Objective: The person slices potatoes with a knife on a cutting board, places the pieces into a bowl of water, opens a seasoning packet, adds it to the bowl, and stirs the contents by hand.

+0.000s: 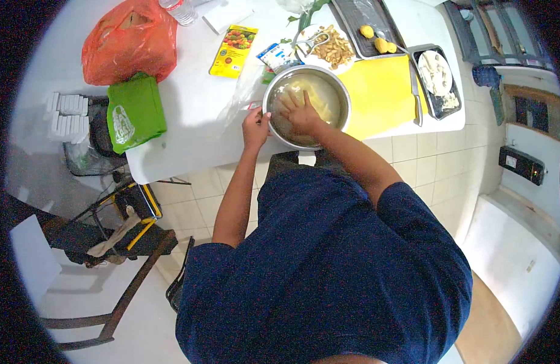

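Observation:
A round metal bowl stands at the front edge of the white table, with pale yellow pieces in cloudy liquid. My right hand is inside the bowl over the pieces, its fingers spread. At the bowl's left rim, my left hand has its fingers closed on the rim. Just right of the bowl lies a yellow mat, and behind it is a white plate of brownish pieces.
A knife lies along the mat's right side, beside a black tray of white food. Behind are a dark tray and yellow round items. Leftward are a yellow packet, a red bag and a green bag.

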### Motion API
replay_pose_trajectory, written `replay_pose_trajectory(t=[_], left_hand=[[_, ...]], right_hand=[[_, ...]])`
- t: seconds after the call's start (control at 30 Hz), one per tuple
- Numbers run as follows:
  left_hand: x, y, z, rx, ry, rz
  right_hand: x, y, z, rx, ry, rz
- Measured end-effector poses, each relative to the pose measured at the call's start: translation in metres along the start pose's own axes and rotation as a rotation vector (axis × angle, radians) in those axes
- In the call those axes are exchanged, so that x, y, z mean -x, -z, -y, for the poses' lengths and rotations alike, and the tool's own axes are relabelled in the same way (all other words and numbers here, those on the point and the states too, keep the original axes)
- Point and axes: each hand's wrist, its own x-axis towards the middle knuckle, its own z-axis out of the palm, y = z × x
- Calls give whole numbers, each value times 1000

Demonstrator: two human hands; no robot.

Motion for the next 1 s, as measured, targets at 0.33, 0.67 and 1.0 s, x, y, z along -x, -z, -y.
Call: replay_pose_trajectory(t=[0.33,0.67,1.0], left_hand=[[5,-1,-7,-41,14,-19],[4,-1,-10,-1,44,-17],[3,-1,-2,42,44,-22]], right_hand=[[6,12,-42,-28,-310,131],[23,-42,-40,-329,-288,136],[31,-41,-56,-584,-182,20]])
